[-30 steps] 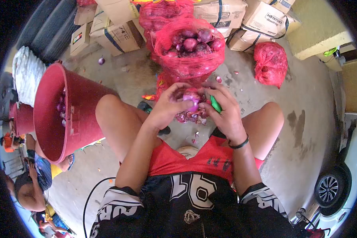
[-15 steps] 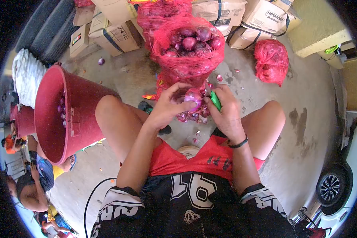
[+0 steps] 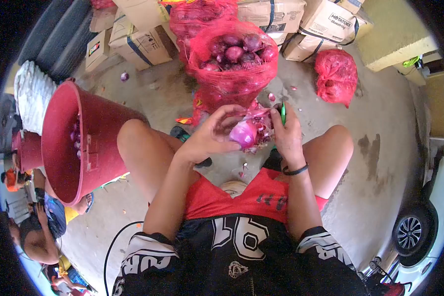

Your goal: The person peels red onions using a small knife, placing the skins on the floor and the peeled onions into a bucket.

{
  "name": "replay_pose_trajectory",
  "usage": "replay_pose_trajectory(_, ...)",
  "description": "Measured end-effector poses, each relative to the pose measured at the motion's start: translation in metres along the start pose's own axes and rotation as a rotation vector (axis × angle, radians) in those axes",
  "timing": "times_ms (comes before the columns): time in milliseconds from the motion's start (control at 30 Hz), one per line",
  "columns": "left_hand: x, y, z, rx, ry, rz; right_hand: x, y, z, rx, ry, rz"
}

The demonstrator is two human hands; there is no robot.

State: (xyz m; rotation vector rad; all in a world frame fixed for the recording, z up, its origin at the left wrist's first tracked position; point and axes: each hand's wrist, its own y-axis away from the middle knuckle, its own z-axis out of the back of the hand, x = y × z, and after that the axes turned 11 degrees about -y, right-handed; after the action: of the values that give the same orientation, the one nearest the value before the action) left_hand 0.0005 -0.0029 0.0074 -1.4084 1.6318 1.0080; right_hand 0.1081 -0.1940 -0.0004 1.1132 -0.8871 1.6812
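My left hand (image 3: 206,137) is closed around a red onion (image 3: 242,135), with a shiny purple side facing me. Loose papery skin (image 3: 257,111) stretches from the onion toward my right hand (image 3: 288,137). That hand grips a small knife by its green handle (image 3: 283,113), and its thumb pinches the skin's edge; the blade is hidden. Below the hands, onion peelings (image 3: 261,140) lie on the floor between my feet. Just beyond them stands an open red mesh sack (image 3: 232,81) full of red onions.
A large red tub (image 3: 106,133) with onions inside leans at my left. Cardboard boxes (image 3: 138,47) and another mesh sack (image 3: 202,15) stand behind. A tied red mesh bag (image 3: 336,76) sits right. Another person (image 3: 39,237) is at far left; a car wheel (image 3: 410,232) is at right.
My right hand has moved slightly up and right, drawing skin away from the onion. The green handle has turned more upright. My left hand has turned the onion a little, lower toward me.
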Motion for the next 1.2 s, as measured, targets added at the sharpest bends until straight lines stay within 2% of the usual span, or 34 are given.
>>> replay_pose_trajectory(100,-0.001,0.005,0.005,0.007,-0.008,-0.022,-0.002,0.001,0.0,-0.011,0.033,-0.079)
replay_pose_trajectory(167,-0.001,0.005,0.007,-0.026,0.114,-0.023,-0.012,0.0,0.0,0.015,0.06,-0.14)
replay_pose_trajectory(200,0.0,0.004,0.007,-0.042,0.177,-0.025,-0.009,0.001,0.002,0.032,0.075,-0.068)
replay_pose_trajectory(267,0.005,0.0,0.01,-0.098,0.101,-0.084,0.0,0.005,0.003,0.071,0.102,0.076)
replay_pose_trajectory(367,0.0,-0.003,0.005,-0.124,-0.085,-0.16,0.025,0.007,0.003,0.21,-0.258,-0.147)
replay_pose_trajectory(467,0.0,-0.003,0.002,-0.148,-0.236,-0.182,0.035,0.01,0.005,0.309,-0.335,-0.115)
replay_pose_trajectory(567,0.007,-0.005,0.002,-0.164,-0.233,-0.191,0.026,0.012,0.002,0.33,-0.017,-0.023)
replay_pose_trajectory(667,0.007,-0.006,-0.005,-0.184,-0.295,-0.165,0.039,0.013,0.004,0.316,0.101,0.034)
replay_pose_trajectory(767,0.012,-0.008,-0.005,-0.184,-0.352,-0.14,0.027,0.014,0.0,0.291,-0.01,0.187)
replay_pose_trajectory(800,0.013,-0.008,-0.005,-0.181,-0.36,-0.137,0.026,0.014,0.0,0.292,-0.024,0.159)
replay_pose_trajectory(967,0.006,-0.007,-0.003,-0.156,-0.302,-0.05,0.015,0.015,0.002,0.325,-0.228,-0.016)
replay_pose_trajectory(1167,0.007,-0.005,0.0,-0.117,-0.101,-0.009,0.031,0.016,0.005,0.341,-0.22,-0.019)
replay_pose_trajectory(1200,0.008,-0.005,0.0,-0.11,-0.057,-0.011,0.031,0.016,0.004,0.315,-0.17,0.049)
